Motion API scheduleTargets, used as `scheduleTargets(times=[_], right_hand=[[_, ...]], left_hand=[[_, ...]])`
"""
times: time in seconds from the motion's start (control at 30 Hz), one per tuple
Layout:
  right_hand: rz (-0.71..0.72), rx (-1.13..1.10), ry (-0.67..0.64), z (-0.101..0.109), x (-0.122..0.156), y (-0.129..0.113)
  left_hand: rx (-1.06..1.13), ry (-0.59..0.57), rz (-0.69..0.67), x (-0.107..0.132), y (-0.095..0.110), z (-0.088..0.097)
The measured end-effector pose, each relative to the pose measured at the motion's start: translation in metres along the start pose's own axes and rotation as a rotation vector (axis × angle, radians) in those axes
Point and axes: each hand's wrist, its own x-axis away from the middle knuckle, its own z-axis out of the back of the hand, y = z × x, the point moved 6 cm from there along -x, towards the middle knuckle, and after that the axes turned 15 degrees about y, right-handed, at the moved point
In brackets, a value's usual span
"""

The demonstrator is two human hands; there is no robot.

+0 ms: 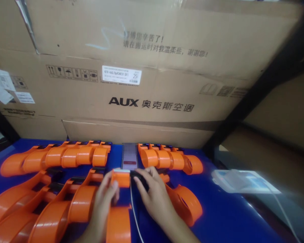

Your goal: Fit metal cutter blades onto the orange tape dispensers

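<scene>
My left hand (104,199) and my right hand (152,194) meet over one orange plastic tape dispenser (121,179) lying on the blue table (225,216). The left fingers curl round the dispenser's orange front end. The right fingers press on a black part (139,179) of the same piece. The dispenser's orange handle (118,224) runs back toward me between my wrists. A thin white cord (134,216) passes under my right hand.
Rows of orange tape dispensers (66,157) lie at back left, front left (40,209) and back right (167,158). A phone (129,158) stands upright between the back rows. Large AUX cardboard boxes (152,84) wall the far side. A plastic-wrapped packet (243,180) lies at right.
</scene>
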Motion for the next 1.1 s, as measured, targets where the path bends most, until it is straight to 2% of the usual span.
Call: scheduleTargets(times=[0.2, 0.33, 0.4, 0.57, 0.7, 0.83, 0.97, 1.1], right_hand=[[0.103, 0.134, -0.265, -0.021, -0.003, -0.017], [0.142, 0.190, -0.321, -0.032, -0.002, -0.020], [0.139, 0.225, -0.305, -0.035, 0.001, -0.018], [0.088, 0.204, -0.220, -0.030, 0.001, -0.012], [0.008, -0.046, -0.087, -0.014, -0.006, -0.012], [-0.200, -0.350, 0.075, -0.003, -0.007, -0.004], [-0.370, -0.509, 0.028, -0.012, -0.002, 0.002], [-0.432, -0.550, -0.029, -0.018, 0.000, 0.005]], left_hand=[[0.011, -0.198, -0.100, 0.025, -0.006, -0.007], [0.010, -0.255, -0.017, 0.022, -0.021, -0.007], [0.010, -0.268, 0.019, 0.020, -0.026, -0.007], [0.015, -0.212, 0.055, 0.011, -0.027, -0.007], [0.016, -0.208, 0.106, -0.003, -0.024, -0.008], [0.019, -0.189, 0.111, -0.012, -0.024, -0.010], [0.004, -0.191, 0.076, -0.013, -0.023, -0.013], [-0.020, -0.208, 0.024, -0.011, -0.018, -0.017]])
